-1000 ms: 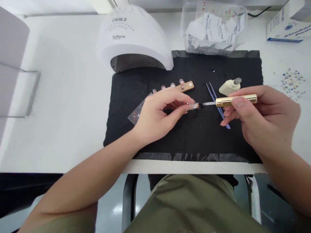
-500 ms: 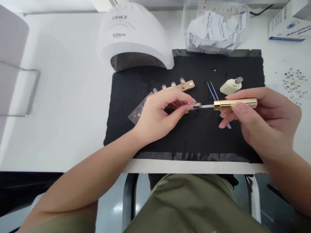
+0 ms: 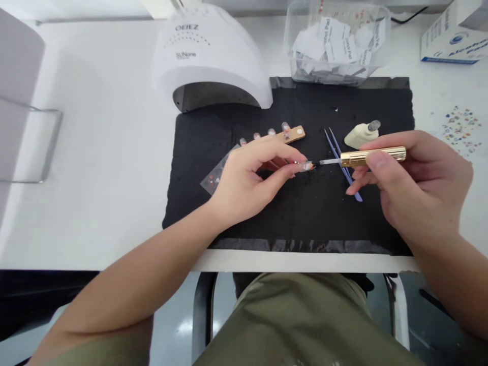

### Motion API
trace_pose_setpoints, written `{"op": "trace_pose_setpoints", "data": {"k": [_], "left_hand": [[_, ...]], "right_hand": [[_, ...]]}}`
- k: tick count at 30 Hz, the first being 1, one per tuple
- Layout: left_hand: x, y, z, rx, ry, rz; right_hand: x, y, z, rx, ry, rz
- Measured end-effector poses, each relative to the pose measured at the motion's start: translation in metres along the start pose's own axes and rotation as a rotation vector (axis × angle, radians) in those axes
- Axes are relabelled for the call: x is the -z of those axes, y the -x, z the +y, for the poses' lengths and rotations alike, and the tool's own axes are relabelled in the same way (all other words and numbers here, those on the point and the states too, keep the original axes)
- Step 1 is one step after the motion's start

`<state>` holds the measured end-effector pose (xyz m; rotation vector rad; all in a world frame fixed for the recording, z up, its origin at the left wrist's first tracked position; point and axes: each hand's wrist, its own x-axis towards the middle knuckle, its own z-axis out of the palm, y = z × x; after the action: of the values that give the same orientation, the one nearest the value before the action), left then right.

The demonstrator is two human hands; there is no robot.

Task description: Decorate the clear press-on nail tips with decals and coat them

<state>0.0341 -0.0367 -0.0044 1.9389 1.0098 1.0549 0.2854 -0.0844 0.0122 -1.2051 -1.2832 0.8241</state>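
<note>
Between the thumb and index finger of my left hand [image 3: 253, 178] is a small decorated false nail [image 3: 307, 166]. My right hand [image 3: 419, 183] pinches the gold handle of a brush [image 3: 354, 158], whose thin bristle end points left at the nail's tip; whether they touch is too small to tell. Behind my left hand lies a wooden stick [image 3: 297, 134] with several decorated nails on it, and a clear sheet [image 3: 214, 178] is partly under that hand. Blue tweezers [image 3: 345, 170] lie beneath the brush. A cream bottle [image 3: 360, 136], open at its neck, lies beside my right hand.
A white lamp [image 3: 217, 56] stands at the back left of the black mat [image 3: 267, 223]. Behind the mat are a clear tub [image 3: 339, 68] of alcohol pads and a white box [image 3: 453, 38]. Small gems [image 3: 461, 127] are scattered at the right.
My right hand has drawn the brush slightly right, so its bristle end is now at the nail's tip instead of over the nail. My left hand has stayed in place.
</note>
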Motion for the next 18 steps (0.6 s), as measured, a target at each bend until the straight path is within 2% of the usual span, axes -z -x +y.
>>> {"op": "trace_pose_setpoints", "data": {"k": [6,18], "left_hand": [[-0.0007,0.0004,-0.0011,0.013,-0.003,0.005],[-0.0010,-0.0004,-0.0025,0.015,0.045,0.005]], "right_hand": [[0.0024,-0.0003,-0.0042,0.080,-0.025,-0.015],[0.0042,-0.0003,-0.0052,0.076,-0.076,-0.098]]}}
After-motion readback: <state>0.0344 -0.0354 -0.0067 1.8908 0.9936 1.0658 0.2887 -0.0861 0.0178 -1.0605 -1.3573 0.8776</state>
